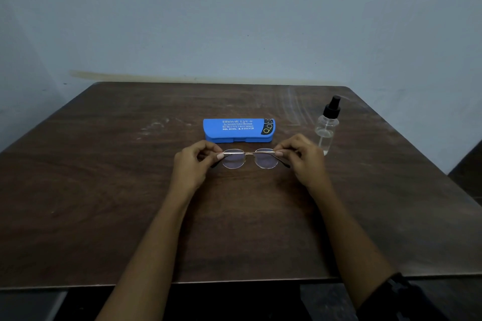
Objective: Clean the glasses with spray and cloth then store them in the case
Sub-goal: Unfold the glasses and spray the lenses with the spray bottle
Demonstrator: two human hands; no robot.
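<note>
Thin gold-rimmed glasses [249, 158] with round lenses hang just above the middle of the dark wooden table [104, 190]. My left hand [194, 164] pinches the frame's left end and my right hand [302, 157] pinches its right end. The temple arms look folded behind the lenses. Just beyond the glasses lies a blue glasses case [238, 130] with white lettering, lid closed. A clear spray bottle [327, 126] with a black nozzle stands upright to the right of my right hand. No cloth shows in this view.
A pale blue wall [234, 21] rises right behind the table's far edge. The table's front edge runs below my forearms. A dark watch band [396, 286] sits on my right wrist.
</note>
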